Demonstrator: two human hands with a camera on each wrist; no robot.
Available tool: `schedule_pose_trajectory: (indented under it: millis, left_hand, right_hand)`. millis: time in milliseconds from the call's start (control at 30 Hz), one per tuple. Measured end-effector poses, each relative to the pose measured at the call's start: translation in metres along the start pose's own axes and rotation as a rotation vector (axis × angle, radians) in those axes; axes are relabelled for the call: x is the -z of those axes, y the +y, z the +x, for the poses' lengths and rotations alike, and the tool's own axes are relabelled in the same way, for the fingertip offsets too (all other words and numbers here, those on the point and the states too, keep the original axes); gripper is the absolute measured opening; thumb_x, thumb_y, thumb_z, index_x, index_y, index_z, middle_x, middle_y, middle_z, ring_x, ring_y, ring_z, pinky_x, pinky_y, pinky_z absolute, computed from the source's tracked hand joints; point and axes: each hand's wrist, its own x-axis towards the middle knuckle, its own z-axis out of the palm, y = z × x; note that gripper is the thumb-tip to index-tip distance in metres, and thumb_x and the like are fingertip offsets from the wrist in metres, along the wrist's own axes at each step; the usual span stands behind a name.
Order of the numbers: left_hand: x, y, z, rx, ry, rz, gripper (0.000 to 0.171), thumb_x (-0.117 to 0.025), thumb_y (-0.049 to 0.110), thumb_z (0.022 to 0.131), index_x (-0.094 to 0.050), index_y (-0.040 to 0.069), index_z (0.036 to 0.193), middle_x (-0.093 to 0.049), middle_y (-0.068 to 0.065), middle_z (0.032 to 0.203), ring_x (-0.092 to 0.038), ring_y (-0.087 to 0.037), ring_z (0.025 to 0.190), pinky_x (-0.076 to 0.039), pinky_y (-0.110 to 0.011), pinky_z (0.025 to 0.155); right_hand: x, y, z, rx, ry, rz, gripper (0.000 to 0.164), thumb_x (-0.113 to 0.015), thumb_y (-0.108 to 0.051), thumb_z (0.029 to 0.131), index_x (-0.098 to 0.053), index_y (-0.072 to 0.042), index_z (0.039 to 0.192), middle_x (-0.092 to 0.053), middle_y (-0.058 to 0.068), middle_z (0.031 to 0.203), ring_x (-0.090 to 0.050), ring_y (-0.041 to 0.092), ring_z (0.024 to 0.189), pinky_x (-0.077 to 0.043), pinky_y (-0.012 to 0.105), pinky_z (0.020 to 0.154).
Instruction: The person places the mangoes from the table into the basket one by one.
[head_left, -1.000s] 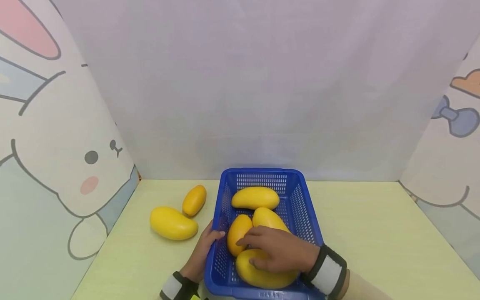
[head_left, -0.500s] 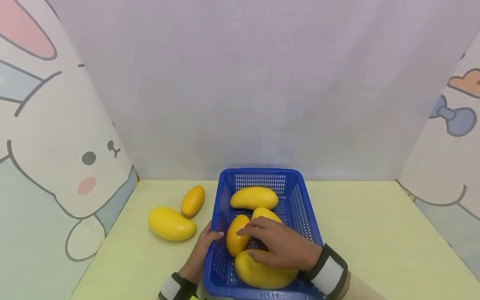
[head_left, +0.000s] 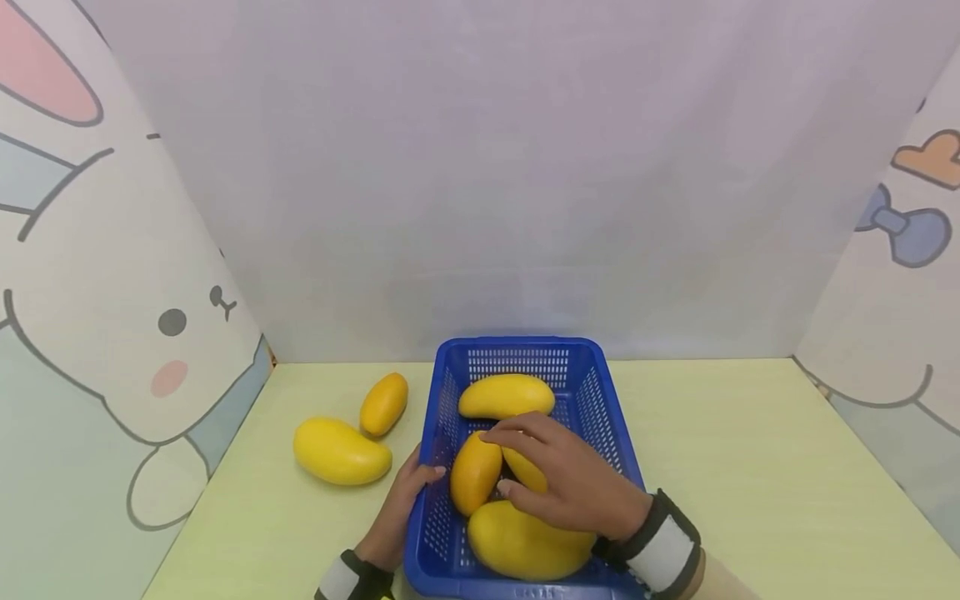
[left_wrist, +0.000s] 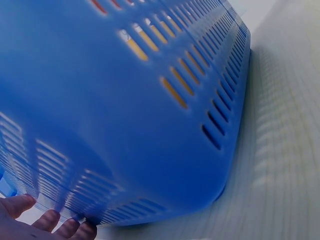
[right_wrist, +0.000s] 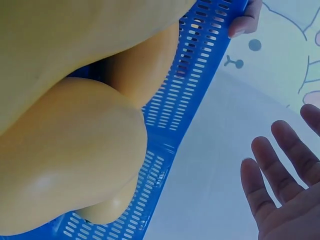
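A blue plastic basket [head_left: 535,342] holds several mangoes. Inside are a yellow mango [head_left: 507,395] at the back, an orange-yellow mango [head_left: 476,473] at the left and a large yellow mango [head_left: 529,542] at the front. Another mango [head_left: 525,471] is partly covered by my right hand [head_left: 566,475]. That hand hovers over the basket holding nothing, its fingers [right_wrist: 280,175] extended and spread in the right wrist view. My left hand [head_left: 397,508] grips the basket's left side, thumb over the rim; several fingertips [left_wrist: 67,227] show near its slotted wall in the left wrist view.
On the pale wood table [head_left: 720,450], left of the basket, lie a large yellow mango [head_left: 341,451] and a smaller orange-yellow mango [head_left: 384,404]. A plain light curtain [head_left: 480,167] stands behind, and cartoon-printed panels [head_left: 82,250] flank both sides.
My right hand has risen and drawn slightly back to the right from the orange-yellow and front mangoes, its fingers straighter. The left hand still holds the basket's side.
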Motion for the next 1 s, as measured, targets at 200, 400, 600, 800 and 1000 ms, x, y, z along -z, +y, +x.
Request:
schedule_pose_trajectory:
  millis: [200,400,600,800,1000]
  left_hand:
    - [0.0011,0.0000,-0.0005,0.021,-0.015,-0.002,0.063,-0.036,0.024,0.094,-0.006,0.024,0.149,-0.016,-0.017,0.151,-0.035,-0.034,0.125,-0.036,-0.053,0.096]
    - [0.0015,-0.0014,-0.0015,0.032,-0.005,-0.006,0.064,-0.038,0.025,0.094,-0.007,0.025,0.149,-0.016,-0.018,0.150,-0.037,-0.034,0.124,-0.037,-0.053,0.094]
    - [0.0008,-0.0009,-0.0029,0.035,0.007,-0.002,0.062,-0.036,0.024,0.094,-0.007,0.029,0.149,-0.014,-0.016,0.151,-0.035,-0.035,0.125,-0.037,-0.054,0.094]
    - [-0.0011,0.0003,-0.0033,0.031,0.006,-0.016,0.061,-0.035,0.024,0.095,-0.007,0.028,0.149,-0.014,-0.016,0.151,-0.036,-0.035,0.124,-0.037,-0.054,0.094]
    - [-0.0010,0.0013,-0.0018,0.024,0.000,-0.008,0.063,-0.038,0.024,0.094,-0.008,0.029,0.149,-0.014,-0.016,0.152,-0.035,-0.035,0.124,-0.037,-0.054,0.094]
  right_hand:
    - [0.0016,0.0036,-0.0001,0.002,0.089,-0.022,0.047,-0.057,-0.038,0.088,-0.046,-0.032,0.133,-0.047,-0.012,0.129,-0.042,0.007,0.116,-0.042,0.033,0.093]
    - [0.0040,0.0045,-0.0002,0.017,0.148,-0.013,0.049,-0.059,-0.034,0.087,-0.045,-0.031,0.134,-0.047,-0.011,0.129,-0.042,0.009,0.116,-0.043,0.034,0.092]
    - [0.0056,0.0029,0.0004,0.028,0.164,-0.003,0.050,-0.061,-0.031,0.085,-0.046,-0.031,0.133,-0.047,-0.010,0.128,-0.042,0.009,0.116,-0.043,0.034,0.091]
    - [0.0079,0.0033,-0.0012,0.014,0.153,-0.012,0.050,-0.060,-0.032,0.085,-0.046,-0.029,0.133,-0.048,-0.008,0.128,-0.042,0.011,0.116,-0.042,0.035,0.092]
    - [0.0095,0.0042,-0.0016,-0.005,0.168,-0.029,0.051,-0.062,-0.033,0.084,-0.046,-0.033,0.132,-0.047,-0.011,0.128,-0.041,0.008,0.116,-0.042,0.033,0.092]
